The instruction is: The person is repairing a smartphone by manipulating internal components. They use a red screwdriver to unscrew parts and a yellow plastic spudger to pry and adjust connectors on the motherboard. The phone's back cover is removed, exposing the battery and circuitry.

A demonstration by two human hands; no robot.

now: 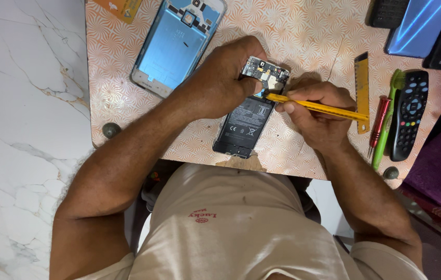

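An opened phone [246, 122] lies back-up on the patterned table [303, 31], its black battery and circuit board exposed. My left hand [225, 78] grips the phone's top end at the circuit board. My right hand [319, 111] holds a yellow tool [316, 107], thin like a pen, with its tip touching the board near the top of the battery. The phone's blue back cover [176, 44] rests apart at the upper left of the table.
A yellow ruler [362, 85], a red screwdriver [378, 124], a green toothbrush [386, 122] and a black remote [410, 114] lie at the right. Other phones [417, 26] sit at the top right. An orange card [122, 8] is at the top. White marble floor [23, 129] lies left.
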